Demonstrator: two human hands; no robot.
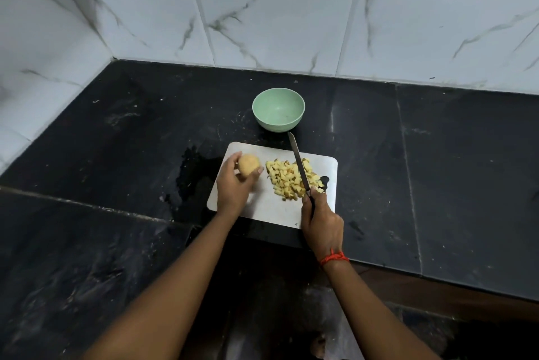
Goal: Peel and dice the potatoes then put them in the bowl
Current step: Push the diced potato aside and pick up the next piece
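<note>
Black stone bench, scuffed and dusted with pale specks, backed by white marble-veined wall tiles. Near the front edge, a pale rectangular cutting board lying flat.

On the left part of the board, left hand curled around a peeled whole potato, thumb and fingers wrapped about its lower half, the rounded top showing above them. Potato held just over or on the board; cannot tell which.

On the right part of the board, a heap of diced potato, small yellow cubes piled close together. Just beside the potato in the left hand, but apart from it.

Right hand gripping the dark handle of a knife, fingers closed tight round it. Blade slanting across the heap, tip reaching past the board's far edge. Whether touching the cubes, cannot tell. Red thread tied round the right wrist.

Beyond the board, close to the knife tip, a pale green bowl standing upright on the bench, holding no potato yet.

Left of the board, a dark patch on the stone, too dim to identify.
</note>
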